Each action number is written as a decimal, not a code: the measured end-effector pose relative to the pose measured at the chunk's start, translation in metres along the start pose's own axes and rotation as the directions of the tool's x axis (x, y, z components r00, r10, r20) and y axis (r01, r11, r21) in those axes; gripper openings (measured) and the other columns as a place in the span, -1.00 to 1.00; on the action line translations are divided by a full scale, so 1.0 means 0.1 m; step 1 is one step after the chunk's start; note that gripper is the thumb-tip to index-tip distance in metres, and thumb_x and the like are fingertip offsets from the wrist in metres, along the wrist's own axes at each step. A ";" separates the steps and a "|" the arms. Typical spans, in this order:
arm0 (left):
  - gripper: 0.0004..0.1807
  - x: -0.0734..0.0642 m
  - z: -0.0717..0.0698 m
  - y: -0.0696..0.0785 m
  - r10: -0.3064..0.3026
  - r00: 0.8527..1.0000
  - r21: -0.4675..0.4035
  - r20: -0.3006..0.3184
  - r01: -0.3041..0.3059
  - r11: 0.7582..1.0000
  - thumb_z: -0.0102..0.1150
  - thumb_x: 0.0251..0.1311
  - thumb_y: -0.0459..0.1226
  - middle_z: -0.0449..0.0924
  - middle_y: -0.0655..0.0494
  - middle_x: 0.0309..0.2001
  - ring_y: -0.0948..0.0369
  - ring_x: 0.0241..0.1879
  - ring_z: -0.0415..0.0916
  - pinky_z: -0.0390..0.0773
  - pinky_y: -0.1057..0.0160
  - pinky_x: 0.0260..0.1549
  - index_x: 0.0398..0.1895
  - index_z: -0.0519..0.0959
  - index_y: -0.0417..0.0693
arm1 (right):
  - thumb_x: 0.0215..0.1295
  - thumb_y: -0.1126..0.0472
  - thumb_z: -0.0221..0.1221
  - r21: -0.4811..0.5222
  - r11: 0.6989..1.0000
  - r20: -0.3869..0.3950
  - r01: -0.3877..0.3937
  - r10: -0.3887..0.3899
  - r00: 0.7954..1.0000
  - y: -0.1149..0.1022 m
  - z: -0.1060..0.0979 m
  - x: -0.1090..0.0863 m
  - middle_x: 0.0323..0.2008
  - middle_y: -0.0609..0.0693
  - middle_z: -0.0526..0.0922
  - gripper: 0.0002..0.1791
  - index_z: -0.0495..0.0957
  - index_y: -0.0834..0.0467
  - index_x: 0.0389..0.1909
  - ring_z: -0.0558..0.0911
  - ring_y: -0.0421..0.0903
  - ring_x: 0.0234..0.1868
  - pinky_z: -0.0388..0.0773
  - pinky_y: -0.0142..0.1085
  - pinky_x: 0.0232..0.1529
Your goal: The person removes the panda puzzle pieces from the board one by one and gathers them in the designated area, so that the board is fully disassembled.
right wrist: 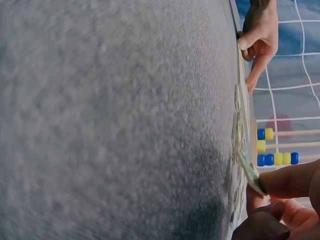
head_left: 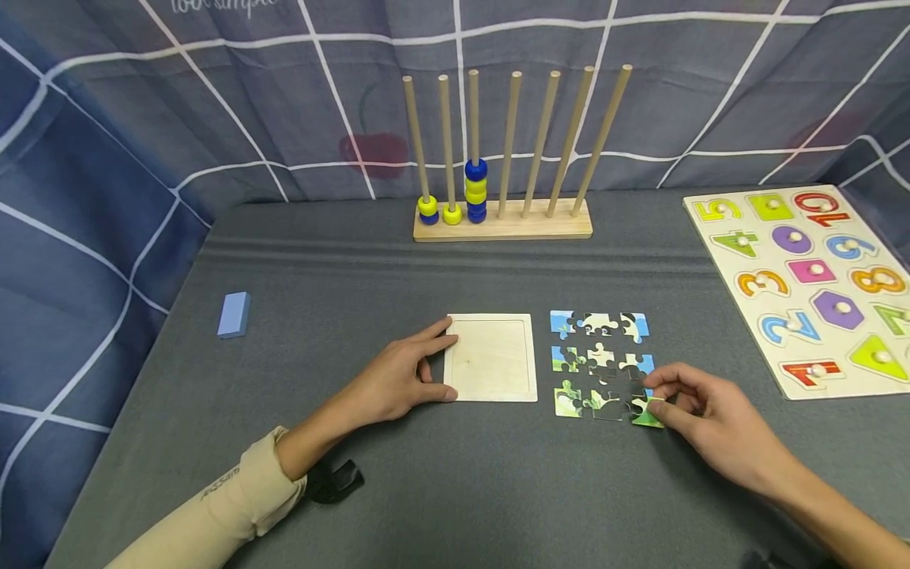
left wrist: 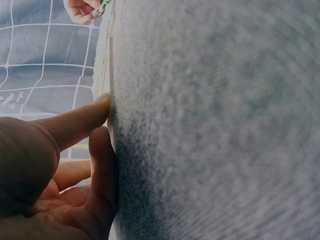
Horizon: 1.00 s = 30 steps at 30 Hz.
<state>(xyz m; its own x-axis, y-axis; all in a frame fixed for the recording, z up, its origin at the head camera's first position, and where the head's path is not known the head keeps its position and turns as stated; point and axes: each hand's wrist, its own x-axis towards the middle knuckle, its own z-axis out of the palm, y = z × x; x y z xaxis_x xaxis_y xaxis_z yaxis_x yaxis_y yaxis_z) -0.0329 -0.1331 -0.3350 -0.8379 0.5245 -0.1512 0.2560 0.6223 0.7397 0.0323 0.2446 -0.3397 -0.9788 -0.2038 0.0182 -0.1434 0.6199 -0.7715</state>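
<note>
My left hand (head_left: 392,373) rests at the left side of a square, pale wooden puzzle tray (head_left: 490,357), its thumb by the near corner and its fingertips by the far one. In the left wrist view the thumb touches the tray's thin edge. Right of the tray lie panda jigsaw pieces (head_left: 600,359) in three rows of three, slightly apart. My right hand (head_left: 711,423) pinches the near right piece, a green puzzle piece (head_left: 645,412), between thumb and finger. The right wrist view shows this puzzle piece (right wrist: 251,174) tilted up from the table.
Behind stands a wooden bead rack (head_left: 502,229) with tall pegs and blue and yellow beads. A number and shape board (head_left: 810,292) lies at the right. On the left is a blue block (head_left: 233,314). A dark strap (head_left: 334,482) hangs by the left sleeve.
</note>
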 end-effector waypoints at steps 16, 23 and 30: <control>-0.20 0.00 0.00 0.00 0.008 1.000 0.002 -0.006 -0.008 1.000 0.51 0.03 -0.28 0.10 -0.13 0.49 0.38 -0.55 0.43 0.43 0.31 -0.47 0.36 0.39 -0.27 | -0.02 0.35 0.48 -0.211 0.977 -0.023 0.022 -0.027 0.999 0.05 0.01 0.02 -0.49 -0.17 0.49 -0.65 0.62 0.15 -0.18 0.27 -0.31 -0.60 0.18 -0.37 -0.57; -0.20 0.00 0.01 0.00 0.015 1.000 0.000 -0.012 -0.015 1.000 0.51 0.02 -0.28 0.10 -0.15 0.49 0.38 -0.55 0.43 0.44 0.31 -0.46 0.36 0.40 -0.28 | -0.07 0.32 0.52 -0.280 0.957 -0.058 0.079 -0.099 0.993 0.06 0.02 0.03 -0.47 -0.16 0.40 -0.64 0.66 0.13 -0.20 0.30 -0.31 -0.51 0.16 -0.40 -0.52; -0.20 0.00 0.01 -0.01 0.024 1.000 0.012 -0.018 -0.024 1.000 0.51 0.02 -0.27 0.11 -0.15 0.49 0.39 -0.55 0.43 0.45 0.30 -0.44 0.35 0.40 -0.27 | -0.04 0.32 0.50 -0.308 0.947 -0.054 0.088 -0.110 0.992 0.07 0.03 0.02 -0.42 -0.16 0.38 -0.62 0.67 0.13 -0.14 0.30 -0.29 -0.43 0.16 -0.40 -0.46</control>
<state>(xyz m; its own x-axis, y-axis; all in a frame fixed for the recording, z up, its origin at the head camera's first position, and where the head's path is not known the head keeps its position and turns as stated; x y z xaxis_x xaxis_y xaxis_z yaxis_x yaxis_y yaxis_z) -0.0326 -0.1335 -0.3367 -0.8397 0.5292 -0.1216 0.2821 0.6165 0.7351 0.0300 0.2460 -0.3474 -0.9635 -0.2295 0.1376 -0.2673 0.8025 -0.5334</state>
